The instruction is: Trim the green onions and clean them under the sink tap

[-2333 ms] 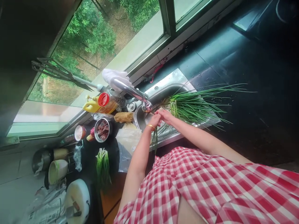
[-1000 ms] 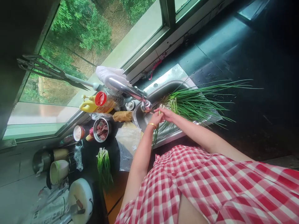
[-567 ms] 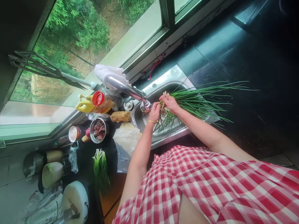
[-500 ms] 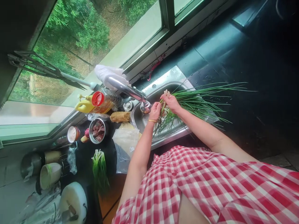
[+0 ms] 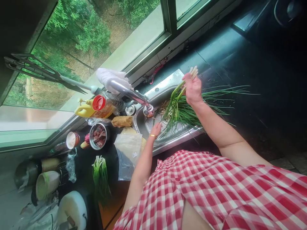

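My right hand (image 5: 193, 88) is raised over the steel sink (image 5: 168, 145), closed round a small bunch of green onions (image 5: 176, 103). Their white ends stick out above my fist and the leaves hang down into the basin. My left hand (image 5: 155, 129), with a gold bracelet at the wrist, is lower, just by the hanging leaf tips; its fingers are curled and I cannot see what they pinch. A larger pile of green onions (image 5: 220, 94) lies across the sink's right side and the dark counter.
The faucet (image 5: 134, 94), with a white cloth on it, reaches over the basin. Left of the sink stand a yellow oil bottle (image 5: 96, 107), a loofah (image 5: 122, 121), a metal bowl of reddish pieces (image 5: 98, 135), a plastic bag (image 5: 128, 147) and another bunch of onions (image 5: 100, 175).
My right hand has lifted a small bunch up and away from the pile. My left hand has slid down along the leaves to their tips.
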Demonstrator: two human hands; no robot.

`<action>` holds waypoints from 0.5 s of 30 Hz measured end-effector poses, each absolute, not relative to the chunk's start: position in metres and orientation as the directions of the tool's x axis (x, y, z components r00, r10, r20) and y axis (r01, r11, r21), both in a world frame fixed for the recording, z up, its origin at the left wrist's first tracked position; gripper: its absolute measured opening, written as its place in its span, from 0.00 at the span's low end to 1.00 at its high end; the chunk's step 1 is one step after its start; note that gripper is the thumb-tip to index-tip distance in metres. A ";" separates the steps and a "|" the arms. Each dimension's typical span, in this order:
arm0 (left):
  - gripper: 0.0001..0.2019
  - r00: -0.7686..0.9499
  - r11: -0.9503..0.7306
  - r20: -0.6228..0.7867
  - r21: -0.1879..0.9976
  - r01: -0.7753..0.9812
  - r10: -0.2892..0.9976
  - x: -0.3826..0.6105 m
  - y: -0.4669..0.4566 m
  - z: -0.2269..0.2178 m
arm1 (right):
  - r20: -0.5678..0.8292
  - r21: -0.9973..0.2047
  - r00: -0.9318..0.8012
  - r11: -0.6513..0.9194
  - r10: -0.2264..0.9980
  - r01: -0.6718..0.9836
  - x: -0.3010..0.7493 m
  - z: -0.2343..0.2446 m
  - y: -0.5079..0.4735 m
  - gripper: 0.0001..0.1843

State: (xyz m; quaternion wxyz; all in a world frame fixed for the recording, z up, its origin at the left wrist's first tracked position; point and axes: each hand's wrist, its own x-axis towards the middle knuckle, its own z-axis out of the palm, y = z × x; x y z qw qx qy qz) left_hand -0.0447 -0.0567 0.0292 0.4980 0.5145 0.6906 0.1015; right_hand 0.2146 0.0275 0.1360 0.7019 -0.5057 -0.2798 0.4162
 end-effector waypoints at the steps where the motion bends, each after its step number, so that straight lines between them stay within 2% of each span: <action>1: 0.02 -0.001 0.427 -0.549 0.649 0.630 0.836 -0.048 -0.053 0.034 | -0.062 -0.943 0.456 0.097 0.888 -0.317 0.209 0.136 0.023 0.23; 4: 0.13 -0.033 0.312 -0.365 0.742 0.593 0.930 -0.043 -0.037 0.058 | -0.167 -0.942 0.282 -0.069 0.945 -0.327 0.183 0.126 0.008 0.22; 7: 0.18 0.094 0.168 -0.239 0.864 0.475 0.966 -0.015 -0.024 0.083 | -0.177 -0.940 0.088 -0.142 0.980 -0.311 0.156 0.113 -0.003 0.22; 11: 0.16 0.175 0.088 -0.151 0.943 0.321 0.973 0.018 -0.021 0.089 | -0.037 -0.972 -0.058 -0.049 0.998 -0.228 0.144 0.111 -0.007 0.24; 15: 0.22 0.201 0.140 -0.210 0.939 0.315 0.957 0.012 -0.031 0.061 | 0.079 -0.993 -0.025 0.076 0.997 -0.091 0.153 0.118 -0.005 0.27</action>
